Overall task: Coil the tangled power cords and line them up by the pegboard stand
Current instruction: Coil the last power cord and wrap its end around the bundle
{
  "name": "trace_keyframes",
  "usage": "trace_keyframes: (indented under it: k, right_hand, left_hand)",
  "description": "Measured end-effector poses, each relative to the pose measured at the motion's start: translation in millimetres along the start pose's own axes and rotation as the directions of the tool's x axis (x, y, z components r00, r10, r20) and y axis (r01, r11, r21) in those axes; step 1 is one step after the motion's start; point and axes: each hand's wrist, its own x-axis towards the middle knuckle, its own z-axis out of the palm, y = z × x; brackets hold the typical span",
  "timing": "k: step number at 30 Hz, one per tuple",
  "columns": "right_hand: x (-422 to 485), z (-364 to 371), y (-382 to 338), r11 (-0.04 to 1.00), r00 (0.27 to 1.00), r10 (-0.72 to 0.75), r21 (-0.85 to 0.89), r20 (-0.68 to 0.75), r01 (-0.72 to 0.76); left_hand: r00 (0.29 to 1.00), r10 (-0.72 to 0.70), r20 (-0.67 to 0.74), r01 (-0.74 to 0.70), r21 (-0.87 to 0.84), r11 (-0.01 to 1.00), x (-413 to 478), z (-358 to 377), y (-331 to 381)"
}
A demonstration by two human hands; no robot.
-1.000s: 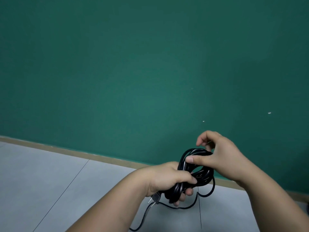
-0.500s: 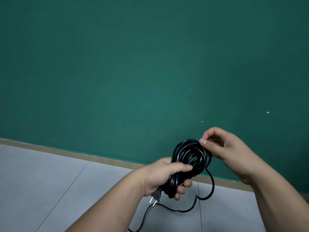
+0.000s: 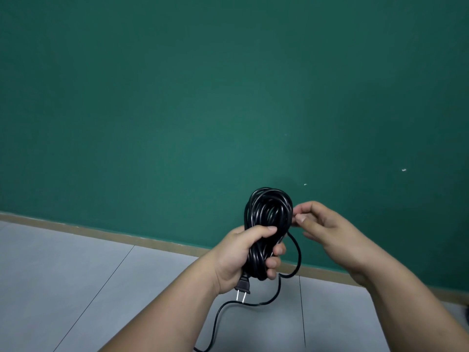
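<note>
My left hand point(image 3: 236, 257) grips the black power cord point(image 3: 269, 212), wound into a long oval bundle of smooth, glossy loops, upright in the air above the grey tiled floor point(image 3: 76, 288). Its two-pin plug point(image 3: 243, 285) hangs under my palm. My right hand point(image 3: 330, 232) has curled fingers at the bundle's right side; whether they pinch a strand I cannot tell

Glossy black plastic-sheathed cord point(image 3: 266, 219), bright metal plug prongs point(image 3: 241, 296), matt green wall point(image 3: 203, 97), smooth grey floor tiles point(image 3: 63, 275).
</note>
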Motion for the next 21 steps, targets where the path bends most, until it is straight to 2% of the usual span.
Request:
trace_keyframes:
  k: [3,6,8,12,16,21]
  right_hand:
    - [1.8,13.3,-0.4,0.995,0.999,-0.03,0.089,-0.032,0.033]
    - [1.3,30.7,-6.0,0.983,0.981,-0.024,0.176,-0.191,0.058]
    - [-1.0,42.9,-10.3,0.966,0.96,0.013,0.25,-0.279,0.06]
    - [-3.9,61.9,-8.5,0.92,0.94,0.089,0.389,-0.329,0.049]
    - [-3.9,66.7,-3.0,0.991,0.911,-0.055,0.087,-0.408,0.099]
    - [-1.8,71.1,1.6,0.993,0.939,-0.09,0.04,-0.331,0.11]
  left_hand:
    - [0.995,0.075,-0.06,-0.072,0.044,0.996,3.4,-0.5,-1.7]
    - [0.977,0.161,-0.137,-0.147,0.113,0.983,6.9,-0.2,-4.2]
    - [0.959,0.211,-0.188,-0.171,0.208,0.963,7.3,-0.3,-5.5]
    - [0.925,0.283,-0.252,-0.188,0.344,0.92,9.4,-1.7,-12.4]
    - [0.909,0.315,-0.275,-0.203,0.368,0.907,11.0,-1.5,-14.1]
    - [0.913,0.259,-0.314,-0.212,0.176,0.961,10.6,2.2,-10.6]
